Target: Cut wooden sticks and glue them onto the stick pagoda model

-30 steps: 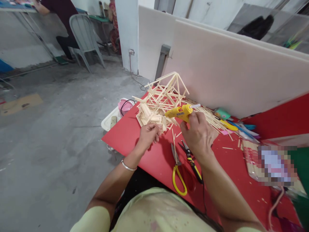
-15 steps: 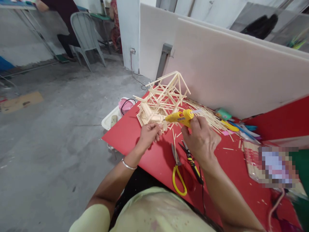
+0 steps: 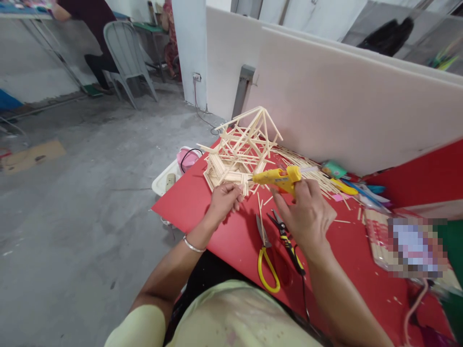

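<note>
My right hand [image 3: 310,212] is wrapped round a yellow hot glue gun [image 3: 277,178], its nozzle pointing left and a clear glue stick poking from its back. The nozzle is close to the near edge of a model built of thin wooden sticks [image 3: 249,140], with a base of close-laid sticks and an open, peaked frame above. At that same near edge my left hand [image 3: 224,198] is closed in a pinch. What its fingertips hold, if anything, is too small to make out.
Yellow-handled scissors [image 3: 268,265] and black-yellow pliers [image 3: 288,241] lie on the red table [image 3: 191,207] before me. Loose sticks [image 3: 311,173] are piled behind my right hand. A white tray [image 3: 159,184] stands past the left edge. A person sits on a chair [image 3: 125,48] far left.
My right hand has moved the glue gun a little to the right, its nozzle drawing away from my left fingertips. My left hand stays nearly still at the model.
</note>
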`<state>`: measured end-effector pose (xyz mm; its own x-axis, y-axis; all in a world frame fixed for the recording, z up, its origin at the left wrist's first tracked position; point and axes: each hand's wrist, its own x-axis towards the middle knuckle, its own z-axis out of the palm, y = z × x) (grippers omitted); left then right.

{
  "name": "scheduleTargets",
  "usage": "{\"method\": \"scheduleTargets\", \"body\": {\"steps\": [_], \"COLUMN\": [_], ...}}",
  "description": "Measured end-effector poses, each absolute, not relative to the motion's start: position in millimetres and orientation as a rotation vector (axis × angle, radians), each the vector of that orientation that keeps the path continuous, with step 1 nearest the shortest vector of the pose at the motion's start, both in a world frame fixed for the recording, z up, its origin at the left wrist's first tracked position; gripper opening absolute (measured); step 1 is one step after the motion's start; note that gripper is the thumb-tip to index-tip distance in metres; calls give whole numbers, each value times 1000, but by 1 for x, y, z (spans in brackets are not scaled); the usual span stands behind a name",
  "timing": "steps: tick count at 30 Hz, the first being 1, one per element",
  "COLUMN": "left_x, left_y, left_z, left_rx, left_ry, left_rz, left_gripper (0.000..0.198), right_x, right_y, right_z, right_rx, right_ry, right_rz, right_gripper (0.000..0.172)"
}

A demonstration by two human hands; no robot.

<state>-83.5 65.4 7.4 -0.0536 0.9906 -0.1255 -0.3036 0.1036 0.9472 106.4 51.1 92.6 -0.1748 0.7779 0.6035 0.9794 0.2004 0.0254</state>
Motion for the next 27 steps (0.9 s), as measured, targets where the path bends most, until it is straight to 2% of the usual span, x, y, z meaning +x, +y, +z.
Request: {"method": "scheduleTargets", "body": {"steps": [12, 18, 27], "left_x": [-82, -80, -77], "left_y": [65, 68, 67], "left_z": [5, 10, 11], "left_rx": [891, 826, 708], "left_ry": [1122, 1108, 1117], "left_rz": [1308, 1284, 1247], "left_gripper": [40, 42, 48], "right_x": [156, 173, 239], "right_y": [20, 14, 3], "right_z": [89, 86, 59], "right_rx": [-1830, -1800, -2017], "right_ry": [-1869, -1735, -1483], "right_rz": [-466, -158, 288], "right_gripper": [37, 49, 48]}}
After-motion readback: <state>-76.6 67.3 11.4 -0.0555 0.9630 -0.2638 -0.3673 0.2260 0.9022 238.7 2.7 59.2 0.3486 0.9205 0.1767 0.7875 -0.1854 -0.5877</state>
